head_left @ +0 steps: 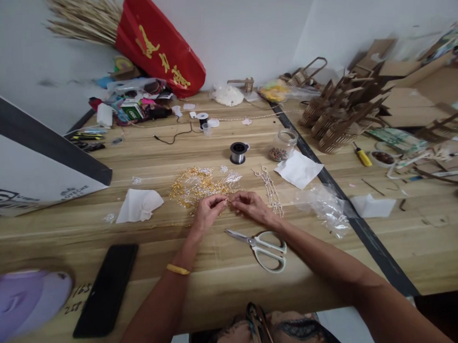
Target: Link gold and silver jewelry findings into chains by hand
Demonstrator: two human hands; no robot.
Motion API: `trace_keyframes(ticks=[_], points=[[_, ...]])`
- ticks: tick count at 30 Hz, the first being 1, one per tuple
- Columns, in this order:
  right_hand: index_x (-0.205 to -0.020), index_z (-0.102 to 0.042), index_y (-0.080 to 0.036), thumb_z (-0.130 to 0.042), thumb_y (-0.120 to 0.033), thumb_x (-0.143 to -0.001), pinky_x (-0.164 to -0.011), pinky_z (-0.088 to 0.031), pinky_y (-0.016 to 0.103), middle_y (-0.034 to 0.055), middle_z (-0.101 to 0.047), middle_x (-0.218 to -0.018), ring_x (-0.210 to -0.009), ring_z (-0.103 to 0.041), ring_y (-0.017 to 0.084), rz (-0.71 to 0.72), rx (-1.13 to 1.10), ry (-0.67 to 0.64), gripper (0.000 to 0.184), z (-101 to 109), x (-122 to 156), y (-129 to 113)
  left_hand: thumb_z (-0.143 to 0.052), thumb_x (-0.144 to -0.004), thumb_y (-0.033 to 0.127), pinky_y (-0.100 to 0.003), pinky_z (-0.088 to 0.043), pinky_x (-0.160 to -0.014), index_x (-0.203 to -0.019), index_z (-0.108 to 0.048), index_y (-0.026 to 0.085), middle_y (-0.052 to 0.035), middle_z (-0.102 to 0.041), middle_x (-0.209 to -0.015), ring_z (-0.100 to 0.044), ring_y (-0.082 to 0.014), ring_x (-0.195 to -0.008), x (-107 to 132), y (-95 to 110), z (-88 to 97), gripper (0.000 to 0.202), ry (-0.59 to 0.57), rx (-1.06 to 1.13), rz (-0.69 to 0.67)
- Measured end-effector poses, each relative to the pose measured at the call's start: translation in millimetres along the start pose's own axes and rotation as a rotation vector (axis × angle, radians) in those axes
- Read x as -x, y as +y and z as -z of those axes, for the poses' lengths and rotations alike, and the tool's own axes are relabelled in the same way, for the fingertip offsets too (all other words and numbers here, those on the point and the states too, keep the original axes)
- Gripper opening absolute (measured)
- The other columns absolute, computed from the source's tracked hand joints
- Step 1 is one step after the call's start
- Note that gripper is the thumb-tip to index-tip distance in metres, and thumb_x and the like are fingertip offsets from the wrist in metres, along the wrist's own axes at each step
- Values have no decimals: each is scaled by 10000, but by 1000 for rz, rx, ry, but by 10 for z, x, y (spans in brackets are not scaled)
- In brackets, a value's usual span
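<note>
The left hand [209, 210] and right hand [250, 206] are meeting over the pale wooden tabletop [219, 288]. Each grip is pinching closed on a tiny glinting piece [229, 199], too small to identify, beside the heap of gold and clear beads [193, 185]. White-handled scissors [251, 241] are lying near.

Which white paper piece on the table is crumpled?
The tissue on the left, beside the gold bead pile; the jar-side sheet and the far-right sheet lie flat.

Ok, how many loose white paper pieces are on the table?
3 paper pieces: one left of the gold bead pile, one right of it by the jar, one beyond the black strip. Back clutter may hide more.
</note>
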State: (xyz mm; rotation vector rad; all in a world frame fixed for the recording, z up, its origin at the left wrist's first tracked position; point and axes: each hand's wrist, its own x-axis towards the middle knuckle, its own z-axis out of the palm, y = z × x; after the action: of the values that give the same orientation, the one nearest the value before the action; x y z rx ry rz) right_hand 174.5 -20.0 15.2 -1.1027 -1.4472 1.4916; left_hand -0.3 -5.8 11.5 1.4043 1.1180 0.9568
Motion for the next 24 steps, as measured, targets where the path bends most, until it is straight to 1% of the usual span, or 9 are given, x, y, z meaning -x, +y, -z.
trace_keyframes(ticks=[4, 8, 12, 17, 20, 24], points=[[-846, -568, -141, -586, -419, -786, -438, -346, 180, -52, -472, -579, -470, -428, 64, 67, 23, 80, 284, 35, -4, 79, -660, -687, 294, -246, -447, -623, -816, -711, 130, -55, -697, -751, -588, -147, -663, -4, -4, -7, 214, -8, -92, 22], [-838, -556, -154, -566, -430, -792, -438, -333, 194, -54, -451, -574, -470, -410, 74, 79, 24, 122, 280, 37, 0, 116, -666, -678, 318, -268, -464, -665, -820, -715, 145, -64, -708, -784, -609, -167, -700, -24, -57, -6, 229, 5, -130, 27], [-832, -551, -159, -565, -431, -792, -450, -327, 200, -50, -457, -583, -483, -411, 79, 89, 30, 117, 275, 39, 12, 127, -656, -683, 326, -274, -470, -675, -815, -713, 148, -64, -710, -786, -617, -169, -693, -40, -117, 16, 229, 15, -155, 17], [-825, -544, -155, -564, -426, -794, -451, -318, 197, -50, -447, -579, -488, -401, 77, 95, 17, 111, 274, 43, 16, 120, -640, -696, 316, -264, -465, -656, -777, -705, 152, -55, -701, -746, -607, -162, -671, -39, -82, 43, 194, 6, -221, -11], [-826, -541, -158, -561, -437, -794, -444, -313, 197, -55, -435, -566, -475, -391, 77, 82, 27, 112, 282, 44, 13, 118, -648, -682, 315, -249, -454, -624, -744, -693, 153, -39, -685, -701, -593, -153, -644, -42, -65, 58, 178, 13, -208, -18], [-829, -541, -161, -561, -444, -791, -436, -310, 199, -58, -435, -559, -462, -384, 77, 88, 27, 108, 286, 51, 11, 124, -646, -686, 326, -249, -454, -637, -757, -692, 148, -37, -682, -705, -595, -154, -655, -58, -85, 77, 197, -8, -173, -9]])
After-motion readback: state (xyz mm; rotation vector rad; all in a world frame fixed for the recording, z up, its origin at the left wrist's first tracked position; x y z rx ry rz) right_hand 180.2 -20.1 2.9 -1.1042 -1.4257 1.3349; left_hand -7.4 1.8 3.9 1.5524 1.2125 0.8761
